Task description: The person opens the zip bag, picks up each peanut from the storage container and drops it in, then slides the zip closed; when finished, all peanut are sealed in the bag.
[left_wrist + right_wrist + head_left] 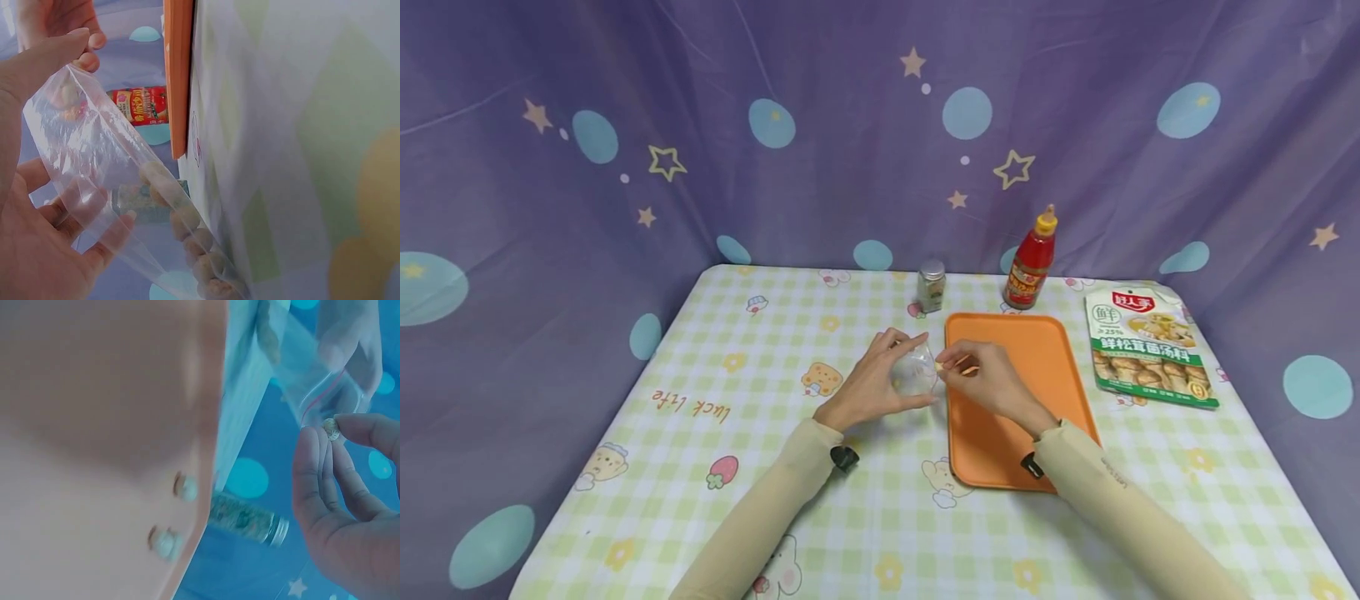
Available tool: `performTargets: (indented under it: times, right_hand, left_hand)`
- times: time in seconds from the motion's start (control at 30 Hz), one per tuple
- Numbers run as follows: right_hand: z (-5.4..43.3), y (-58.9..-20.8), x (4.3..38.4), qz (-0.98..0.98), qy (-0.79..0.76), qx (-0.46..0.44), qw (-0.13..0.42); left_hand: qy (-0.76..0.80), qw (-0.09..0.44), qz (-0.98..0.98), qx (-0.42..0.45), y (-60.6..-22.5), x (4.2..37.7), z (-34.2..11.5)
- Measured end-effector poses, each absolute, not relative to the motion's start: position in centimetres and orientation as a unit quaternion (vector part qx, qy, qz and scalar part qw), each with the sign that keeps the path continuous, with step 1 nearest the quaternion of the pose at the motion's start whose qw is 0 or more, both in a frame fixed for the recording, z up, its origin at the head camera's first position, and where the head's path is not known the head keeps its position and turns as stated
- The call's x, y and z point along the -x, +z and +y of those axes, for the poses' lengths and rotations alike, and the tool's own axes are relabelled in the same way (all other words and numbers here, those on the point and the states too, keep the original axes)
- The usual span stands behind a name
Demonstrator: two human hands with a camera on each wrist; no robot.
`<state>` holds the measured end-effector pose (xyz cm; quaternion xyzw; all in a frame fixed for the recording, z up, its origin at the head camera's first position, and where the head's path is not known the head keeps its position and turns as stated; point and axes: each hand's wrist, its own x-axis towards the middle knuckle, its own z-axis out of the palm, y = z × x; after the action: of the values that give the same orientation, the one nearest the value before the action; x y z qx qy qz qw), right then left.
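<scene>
My left hand (868, 383) holds a clear zip bag (87, 140) with its thumb near the mouth and its fingers along the side. Several small tan, roundish pieces (199, 240) lie along the bag's bottom. At the bag's opening my right hand (992, 382) pinches a small pale, speckled round piece (331, 429) between thumb and fingertips. Two similar small pale pieces with brown parts (185, 486) sit near the edge of the orange tray (1060, 358), as the right wrist view shows; their exact kind is unclear. The right forearm crosses over this tray.
Behind the hands stands a glass spice jar (932, 286) with a silver lid. A red sauce bottle (1030, 262) with a yellow cap is at the back. To the right lies a green and white food pouch (1150, 346). A checked cloth (775, 333) covers the table.
</scene>
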<state>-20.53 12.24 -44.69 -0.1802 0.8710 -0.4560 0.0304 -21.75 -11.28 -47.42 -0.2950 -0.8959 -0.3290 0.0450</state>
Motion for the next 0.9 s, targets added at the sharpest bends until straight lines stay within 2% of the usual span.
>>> performTargets:
  times: [0.5, 0.9]
  right_hand:
    - [10.4, -44.4, 20.1, 0.865, -0.459, 0.199, 0.044]
    - [12.8, -44.4, 21.0, 0.88, -0.438, 0.182, 0.029]
  left_hand:
    - [-0.326, 0.04, -0.897, 0.295, -47.4, 21.8, -11.4]
    - [-0.32, 0.044, -0.9, 0.292, -47.3, 21.8, -11.4]
